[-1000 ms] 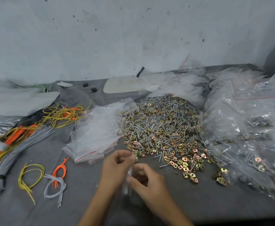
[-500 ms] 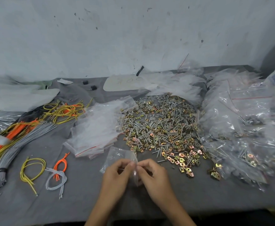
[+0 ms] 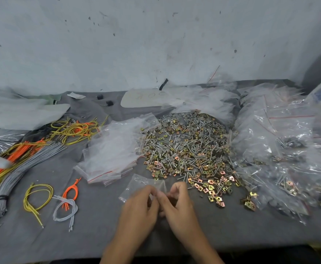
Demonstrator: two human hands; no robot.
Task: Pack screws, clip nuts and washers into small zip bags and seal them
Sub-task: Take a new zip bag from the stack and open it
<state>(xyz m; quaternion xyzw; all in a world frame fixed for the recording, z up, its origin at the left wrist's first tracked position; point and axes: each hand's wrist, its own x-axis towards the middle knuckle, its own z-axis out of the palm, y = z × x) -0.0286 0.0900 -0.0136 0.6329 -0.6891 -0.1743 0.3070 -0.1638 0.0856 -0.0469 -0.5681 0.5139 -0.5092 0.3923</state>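
Near edge, centre: left hand (image 3: 139, 207) and right hand (image 3: 179, 205) meet, fingertips together, both pinching the near edge of a small zip bag (image 3: 143, 184) over the grey table (image 3: 79, 235). Just beyond, right: hardware heap (image 3: 186, 149) of screws, clip nuts, washers. Empty bags (image 3: 114, 151) lie left of it, filled bags (image 3: 281, 149) right.

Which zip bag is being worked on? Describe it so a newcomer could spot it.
From the big heap of screws, clip nuts and washers mid-table, come toward the near edge to the hands. The clear zip bag lies just beyond them, its near edge pinched by the left hand and right hand. Unlike the stacked bags to its left, it is single and held.
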